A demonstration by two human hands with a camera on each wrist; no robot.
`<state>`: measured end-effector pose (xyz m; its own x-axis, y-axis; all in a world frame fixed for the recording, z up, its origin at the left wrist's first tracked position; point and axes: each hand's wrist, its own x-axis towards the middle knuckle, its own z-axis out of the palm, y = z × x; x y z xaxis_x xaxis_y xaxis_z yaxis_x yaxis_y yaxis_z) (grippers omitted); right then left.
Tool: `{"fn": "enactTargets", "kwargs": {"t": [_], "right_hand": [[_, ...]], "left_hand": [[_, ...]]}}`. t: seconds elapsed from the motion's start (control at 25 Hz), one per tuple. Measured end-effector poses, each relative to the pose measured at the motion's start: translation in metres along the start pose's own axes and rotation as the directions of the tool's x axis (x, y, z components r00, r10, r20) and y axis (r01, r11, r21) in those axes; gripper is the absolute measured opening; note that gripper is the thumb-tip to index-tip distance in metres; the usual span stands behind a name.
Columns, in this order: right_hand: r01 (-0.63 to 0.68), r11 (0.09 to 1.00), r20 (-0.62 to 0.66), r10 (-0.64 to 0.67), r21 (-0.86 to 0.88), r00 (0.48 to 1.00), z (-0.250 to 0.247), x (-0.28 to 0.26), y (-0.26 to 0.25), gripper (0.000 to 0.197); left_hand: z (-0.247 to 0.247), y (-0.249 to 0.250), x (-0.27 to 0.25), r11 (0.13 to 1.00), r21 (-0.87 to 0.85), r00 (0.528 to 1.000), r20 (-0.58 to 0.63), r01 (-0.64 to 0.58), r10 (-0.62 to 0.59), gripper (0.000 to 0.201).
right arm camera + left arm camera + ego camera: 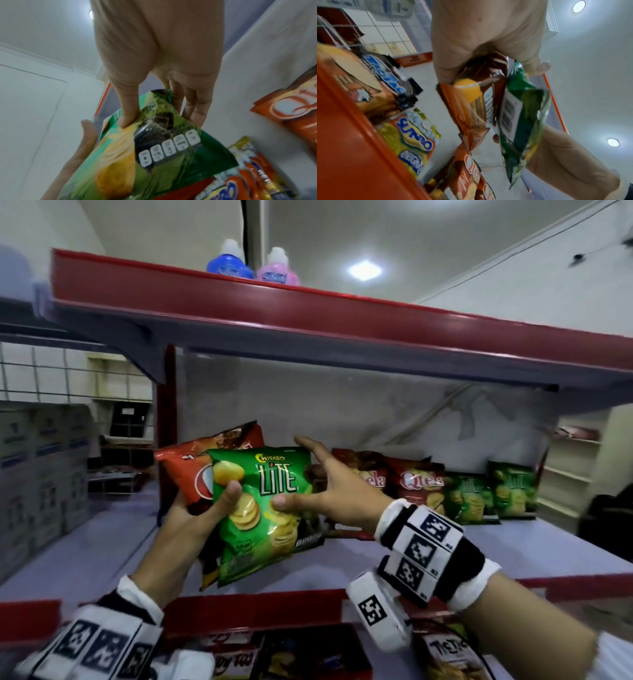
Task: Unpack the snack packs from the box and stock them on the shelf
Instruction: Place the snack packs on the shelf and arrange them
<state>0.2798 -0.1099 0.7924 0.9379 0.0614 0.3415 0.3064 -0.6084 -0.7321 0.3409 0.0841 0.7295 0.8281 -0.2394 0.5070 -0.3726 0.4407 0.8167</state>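
My left hand (202, 511) grips a bunch of snack packs in front of the middle shelf (428, 559). A green Chitato Lite pack (263, 508) is at the front, with red packs (185, 470) behind it. My right hand (305, 494) pinches the green pack's right side, thumb on the front and fingers behind it. In the left wrist view the green pack (522, 121) and a brown-red pack (467, 108) hang from my left hand (479, 47). The right wrist view shows my right hand's thumb pressed on the green pack (154, 155).
Red Qtela packs (416, 481) and green Lite packs (469, 498) stand at the back right of the shelf. The red-edged upper shelf (308, 302) carries a blue bottle (229, 265) and a pink bottle (277, 270). More snack packs (445, 652) fill the shelf below. Cartons (41, 467) stand at left.
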Motion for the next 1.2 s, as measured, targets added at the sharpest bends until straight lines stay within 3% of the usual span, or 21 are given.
{"fn": "enactTargets", "kwargs": {"t": [0.08,0.24,0.36,0.48,0.64,0.8,1.0,1.12,1.2], "right_hand": [[-0.040,0.999,-0.064,0.042,0.024,0.997,-0.036,-0.024,0.018,0.100],[-0.108,0.992,-0.204,0.118,0.058,0.972,-0.124,-0.067,0.059,0.107],[-0.157,0.986,-0.294,0.166,0.053,0.941,-0.195,-0.099,0.090,0.113],[-0.203,0.979,-0.362,0.200,0.028,0.911,-0.250,-0.120,0.119,0.122],[-0.294,0.954,-0.449,0.238,-0.059,0.861,-0.318,-0.129,0.165,0.124],[-0.441,0.879,-0.454,0.323,-0.183,0.830,-0.371,-0.117,0.210,0.125],[-0.590,0.776,-0.444,0.458,-0.223,0.770,-0.406,-0.107,0.266,0.080],[-0.653,0.711,-0.425,0.523,-0.261,0.739,-0.415,-0.102,0.295,0.068],[-0.700,0.664,-0.418,0.575,-0.264,0.704,-0.416,-0.096,0.312,0.065]], "left_hand": [[0.038,-0.007,0.000,0.999,0.002,0.997,0.065,0.041,-0.041,0.083],[0.118,-0.026,0.009,0.988,-0.001,0.978,0.139,0.155,-0.153,0.083],[0.180,-0.044,0.024,0.979,0.078,0.976,0.089,0.191,-0.198,0.056],[0.225,-0.064,0.039,0.949,0.246,0.974,0.062,0.197,-0.218,0.048],[0.270,-0.094,0.054,0.807,0.545,0.956,0.035,0.227,-0.292,0.051],[0.284,-0.117,0.072,0.683,0.670,0.892,0.068,0.290,-0.446,0.062],[0.289,-0.127,0.090,0.537,0.768,0.857,-0.029,0.348,-0.514,0.072],[0.288,-0.129,0.092,0.476,0.782,0.835,-0.101,0.402,-0.541,0.081],[0.289,-0.129,0.091,0.461,0.778,0.830,-0.136,0.427,-0.540,0.077]]}}
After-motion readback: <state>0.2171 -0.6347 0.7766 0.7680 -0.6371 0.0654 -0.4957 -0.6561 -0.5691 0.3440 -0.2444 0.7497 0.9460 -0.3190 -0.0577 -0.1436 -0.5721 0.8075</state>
